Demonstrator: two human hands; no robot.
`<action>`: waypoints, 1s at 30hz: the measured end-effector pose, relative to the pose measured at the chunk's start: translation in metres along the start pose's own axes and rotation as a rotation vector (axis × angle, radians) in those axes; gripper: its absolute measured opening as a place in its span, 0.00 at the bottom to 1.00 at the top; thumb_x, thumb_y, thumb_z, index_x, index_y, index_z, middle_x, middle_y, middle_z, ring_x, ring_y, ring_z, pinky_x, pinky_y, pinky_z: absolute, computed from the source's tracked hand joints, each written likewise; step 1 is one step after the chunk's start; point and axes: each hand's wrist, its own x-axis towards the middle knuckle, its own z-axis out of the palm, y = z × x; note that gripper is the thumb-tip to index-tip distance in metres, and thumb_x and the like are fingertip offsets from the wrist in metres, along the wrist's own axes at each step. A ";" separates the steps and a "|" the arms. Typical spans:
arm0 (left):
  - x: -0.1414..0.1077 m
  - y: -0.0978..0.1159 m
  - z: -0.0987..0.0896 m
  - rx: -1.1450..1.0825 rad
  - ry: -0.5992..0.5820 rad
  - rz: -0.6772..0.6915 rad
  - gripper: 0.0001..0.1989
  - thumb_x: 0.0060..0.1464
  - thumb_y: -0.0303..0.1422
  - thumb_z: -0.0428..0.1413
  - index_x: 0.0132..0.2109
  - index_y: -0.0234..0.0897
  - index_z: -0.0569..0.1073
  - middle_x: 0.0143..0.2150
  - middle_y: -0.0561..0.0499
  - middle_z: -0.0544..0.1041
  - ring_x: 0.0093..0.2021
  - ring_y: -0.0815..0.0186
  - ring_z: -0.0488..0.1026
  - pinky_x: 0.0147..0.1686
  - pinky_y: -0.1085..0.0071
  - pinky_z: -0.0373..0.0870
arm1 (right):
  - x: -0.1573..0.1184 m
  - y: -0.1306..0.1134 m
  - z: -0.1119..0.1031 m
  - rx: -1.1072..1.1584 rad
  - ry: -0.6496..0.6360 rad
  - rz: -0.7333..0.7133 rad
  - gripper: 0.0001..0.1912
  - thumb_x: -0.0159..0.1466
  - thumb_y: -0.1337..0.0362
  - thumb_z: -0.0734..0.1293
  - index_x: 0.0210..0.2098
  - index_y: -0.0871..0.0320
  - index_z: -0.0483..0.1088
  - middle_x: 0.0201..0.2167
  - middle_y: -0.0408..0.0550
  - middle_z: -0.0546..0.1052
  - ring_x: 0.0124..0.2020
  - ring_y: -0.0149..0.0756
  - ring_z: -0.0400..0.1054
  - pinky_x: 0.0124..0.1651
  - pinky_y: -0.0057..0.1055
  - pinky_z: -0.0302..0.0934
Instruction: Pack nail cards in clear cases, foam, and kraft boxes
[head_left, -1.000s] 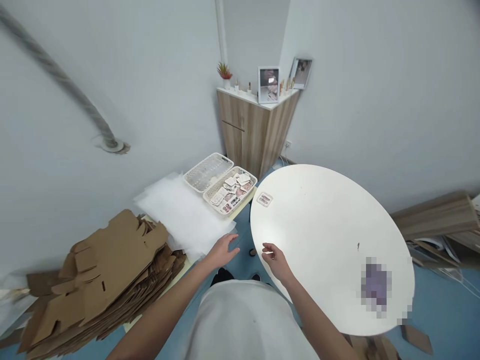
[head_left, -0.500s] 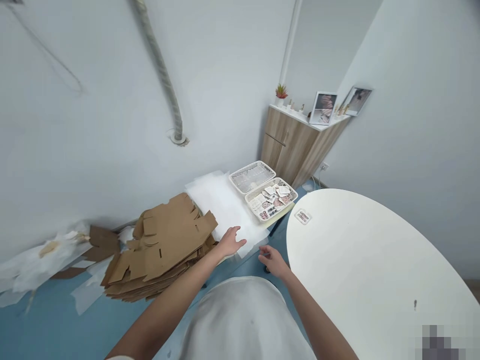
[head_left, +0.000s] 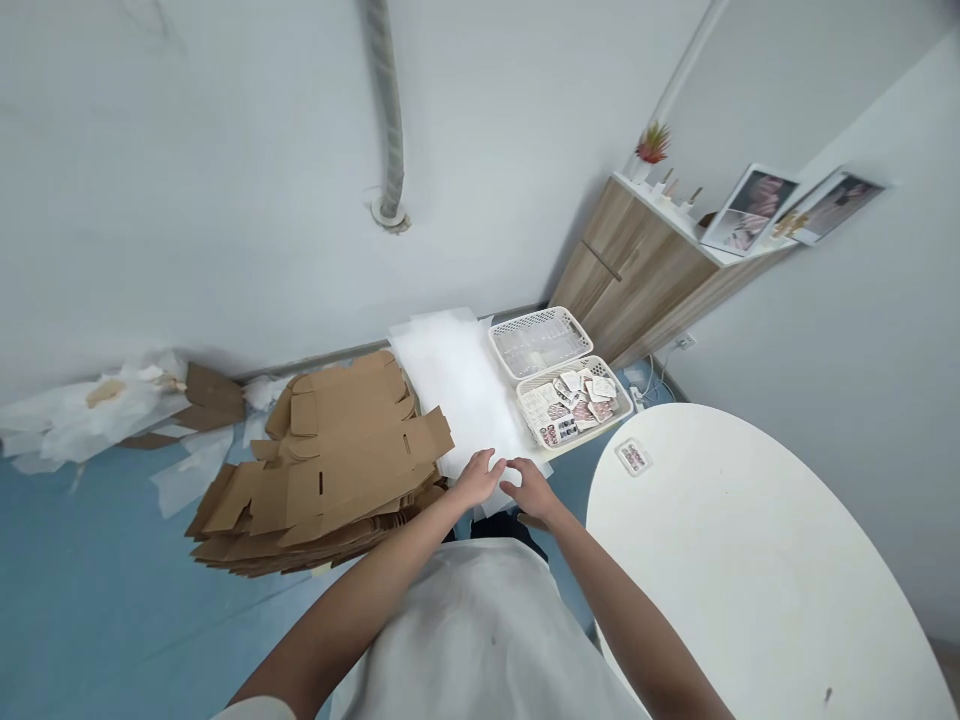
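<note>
My left hand (head_left: pixel 478 479) reaches over the near end of a stack of thin white sheets (head_left: pixel 454 375), thumb and fingers apart. Close beside it, my right hand (head_left: pixel 530 488) hangs at the right corner of the sheets, its fingers slightly curled and spread. The fingertips of both hands nearly meet, and nothing shows between them. Whether either hand touches the top sheet, I cannot tell. A pile of flat brown cardboard boxes (head_left: pixel 352 440) lies just left of my left hand.
Beyond my right hand stand a white basket of small printed packs (head_left: pixel 574 405) and a second basket with clear plastic pieces (head_left: pixel 541 342). A round white table (head_left: pixel 735 540) at right carries a small clear pack (head_left: pixel 634 457). A wooden cabinet (head_left: pixel 637 270) stands behind.
Both hands have come closer together, the right one moving left to the near end of the white sheets. My view has shifted, bringing the sheets and boxes nearer to my body.
</note>
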 end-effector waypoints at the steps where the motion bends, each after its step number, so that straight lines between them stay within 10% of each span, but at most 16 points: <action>1: 0.004 0.000 0.003 -0.018 0.014 -0.027 0.27 0.53 0.44 0.42 0.54 0.31 0.60 0.59 0.38 0.59 0.59 0.59 0.54 0.57 0.63 0.49 | 0.010 0.001 -0.001 -0.011 -0.020 0.010 0.25 0.53 0.62 0.64 0.50 0.59 0.63 0.54 0.55 0.61 0.57 0.44 0.52 0.57 0.42 0.47; 13: 0.061 0.000 0.011 -0.155 0.122 -0.392 0.29 0.56 0.46 0.37 0.58 0.31 0.55 0.64 0.41 0.46 0.64 0.60 0.39 0.59 0.63 0.42 | 0.098 0.022 0.023 -0.011 -0.087 0.011 0.35 0.54 0.66 0.60 0.59 0.64 0.46 0.63 0.55 0.40 0.63 0.48 0.24 0.60 0.48 0.39; 24: 0.089 -0.008 0.019 -0.333 0.434 -0.380 0.13 0.52 0.35 0.46 0.39 0.35 0.71 0.40 0.45 0.73 0.43 0.63 0.68 0.45 0.68 0.62 | 0.094 0.022 0.027 -0.050 -0.195 -0.215 0.34 0.49 0.73 0.61 0.56 0.59 0.55 0.60 0.55 0.52 0.62 0.47 0.40 0.59 0.49 0.40; 30: 0.091 -0.013 0.015 -0.413 0.535 -0.445 0.11 0.49 0.36 0.48 0.29 0.34 0.70 0.25 0.52 0.70 0.27 0.69 0.66 0.28 0.74 0.62 | 0.094 0.016 0.017 0.121 -0.140 -0.256 0.22 0.52 0.71 0.60 0.47 0.56 0.65 0.55 0.52 0.60 0.57 0.41 0.51 0.56 0.42 0.50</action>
